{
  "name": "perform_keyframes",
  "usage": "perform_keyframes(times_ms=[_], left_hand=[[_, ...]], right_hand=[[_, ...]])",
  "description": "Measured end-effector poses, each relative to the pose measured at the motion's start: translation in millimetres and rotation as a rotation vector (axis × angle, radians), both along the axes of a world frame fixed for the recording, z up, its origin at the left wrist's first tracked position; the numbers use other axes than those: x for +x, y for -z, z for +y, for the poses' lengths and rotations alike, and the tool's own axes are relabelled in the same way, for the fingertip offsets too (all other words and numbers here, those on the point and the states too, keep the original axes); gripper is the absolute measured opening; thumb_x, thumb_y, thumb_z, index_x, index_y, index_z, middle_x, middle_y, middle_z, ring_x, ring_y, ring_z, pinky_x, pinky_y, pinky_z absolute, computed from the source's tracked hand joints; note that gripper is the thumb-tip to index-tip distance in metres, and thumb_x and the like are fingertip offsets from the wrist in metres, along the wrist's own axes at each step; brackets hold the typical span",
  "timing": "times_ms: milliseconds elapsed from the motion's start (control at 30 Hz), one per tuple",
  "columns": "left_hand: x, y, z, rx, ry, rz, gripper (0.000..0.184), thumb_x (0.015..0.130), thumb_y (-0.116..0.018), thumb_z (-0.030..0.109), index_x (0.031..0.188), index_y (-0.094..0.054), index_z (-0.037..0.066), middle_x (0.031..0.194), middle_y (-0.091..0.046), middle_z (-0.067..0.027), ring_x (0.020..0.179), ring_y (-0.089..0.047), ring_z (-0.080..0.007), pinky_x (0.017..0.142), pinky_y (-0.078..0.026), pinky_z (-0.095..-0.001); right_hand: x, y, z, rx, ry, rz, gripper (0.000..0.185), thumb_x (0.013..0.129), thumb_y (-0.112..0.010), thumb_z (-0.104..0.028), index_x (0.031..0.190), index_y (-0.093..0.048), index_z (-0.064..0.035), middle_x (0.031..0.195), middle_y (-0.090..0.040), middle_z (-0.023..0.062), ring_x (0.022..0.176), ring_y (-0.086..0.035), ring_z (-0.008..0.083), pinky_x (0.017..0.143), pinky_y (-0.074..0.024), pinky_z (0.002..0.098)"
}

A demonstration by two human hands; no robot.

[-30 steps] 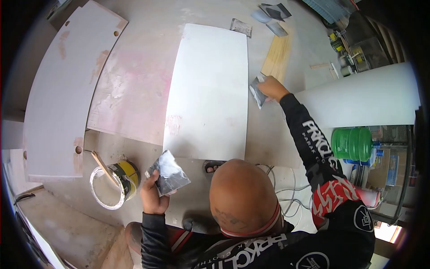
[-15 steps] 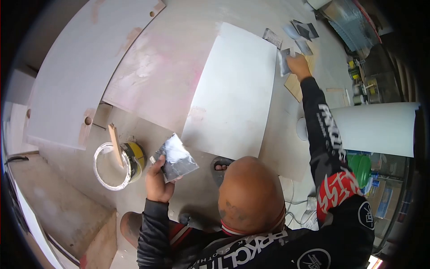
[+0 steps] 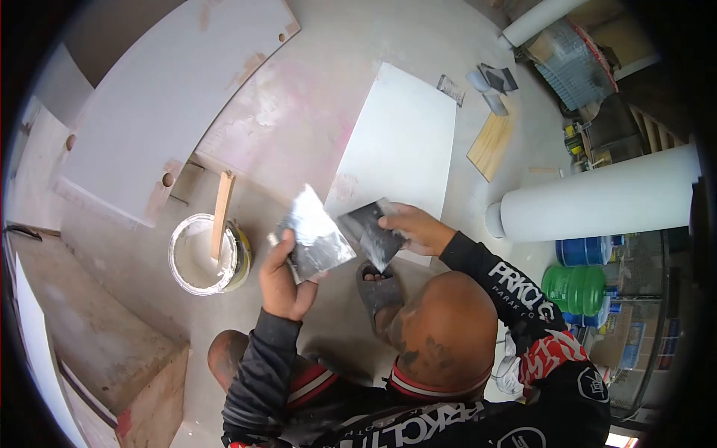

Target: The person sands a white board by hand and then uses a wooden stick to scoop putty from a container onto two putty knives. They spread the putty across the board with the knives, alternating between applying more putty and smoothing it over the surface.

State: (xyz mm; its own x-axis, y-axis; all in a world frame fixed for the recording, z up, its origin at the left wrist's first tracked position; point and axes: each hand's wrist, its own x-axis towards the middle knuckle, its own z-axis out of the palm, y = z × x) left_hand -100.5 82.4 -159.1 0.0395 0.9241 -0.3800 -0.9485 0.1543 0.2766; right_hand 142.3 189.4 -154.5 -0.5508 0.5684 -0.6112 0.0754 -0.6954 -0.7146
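My left hand (image 3: 282,278) grips a shiny square metal putty scraper (image 3: 317,243), with the thumb on its face and a bright whitish upper part. Close by on the right, my right hand (image 3: 422,226) is closed on a darker putty scraper (image 3: 371,230), its thumb over the plate. The two plates' edges come near each other; whether they touch I cannot tell. Left of my left hand stands an open bucket of white putty (image 3: 196,261) with a wooden stick (image 3: 222,216) leaning in it. Beyond both hands lies a long white board (image 3: 399,138).
A large pale panel (image 3: 172,104) with round holes lies at the upper left. Farther right are a wooden board (image 3: 491,142), some sanding sheets (image 3: 499,77) and a thick white column (image 3: 597,193). A green water jug (image 3: 575,290) stands at the right. My sandalled foot (image 3: 379,287) is below the plates.
My right hand has come back from the far end of the white board to beside my left hand, bringing the dark scraper. My left hand has shifted slightly right and up; the view has shifted too.
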Motion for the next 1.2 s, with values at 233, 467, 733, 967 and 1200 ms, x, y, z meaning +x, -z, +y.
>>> perform_keyframes(times_ms=[233,467,733,967,1200], left_hand=[[-13.1,-39.4,-23.0,0.796,-0.625,1.540,0.039,0.095,-0.058,0.027,0.133,-0.054,0.019,0.136,-0.054,-0.0191,0.123,-0.052,-0.0406,0.096,-0.042,-0.0528],[-61.5,-57.2,-58.6,0.790,-0.333,2.331,0.032,0.089,-0.061,0.018,0.121,-0.065,0.022,0.130,-0.061,-0.0092,0.119,-0.057,-0.0270,0.098,-0.040,-0.0479],[-76.4,-16.6,-110.6,-0.045,-0.185,-0.160,0.029,0.098,-0.052,0.020,0.122,-0.055,0.002,0.115,-0.065,-0.0119,0.100,-0.067,-0.0264,0.085,-0.056,-0.0421],[-120.9,-25.8,-160.2,0.018,-0.320,-0.280,0.030,0.097,-0.054,0.020,0.120,-0.054,0.001,0.111,-0.066,-0.0107,0.098,-0.067,-0.0239,0.086,-0.055,-0.0407],[-132.7,-3.0,-158.7,-0.278,-0.517,0.491,0.022,0.097,-0.053,0.013,0.111,-0.059,-0.003,0.093,-0.065,-0.0034,0.078,-0.061,-0.0096,0.071,-0.052,-0.0268]], right_hand=[[-54.2,-110.8,-23.9,-0.120,0.034,0.085,0.025,0.095,-0.061,-0.019,0.119,-0.057,-0.0133,0.111,-0.063,0.0013,0.100,-0.063,0.0146,0.076,-0.0502,0.0362],[-101.4,-196.2,-60.0,0.140,0.021,0.432,0.035,0.096,-0.058,-0.020,0.123,-0.053,0.0007,0.111,-0.064,0.0105,0.100,-0.064,0.0205,0.085,-0.0507,0.0330],[-144.4,-141.6,-109.3,1.529,-0.459,0.392,0.037,0.086,-0.067,-0.006,0.122,-0.059,-0.0033,0.127,-0.055,0.0212,0.119,-0.057,0.0326,0.095,-0.0492,0.0406],[-157.4,-64.7,-114.1,1.462,-0.823,-0.117,0.054,0.072,-0.053,0.015,0.122,-0.061,-0.0033,0.125,-0.054,0.0202,0.124,-0.051,0.0391,0.103,-0.0435,0.0427],[-197.4,-70.5,-128.1,1.653,-0.877,0.041,0.046,0.076,-0.055,0.009,0.119,-0.063,-0.0032,0.121,-0.059,0.0168,0.114,-0.058,0.0357,0.100,-0.0462,0.0415]])
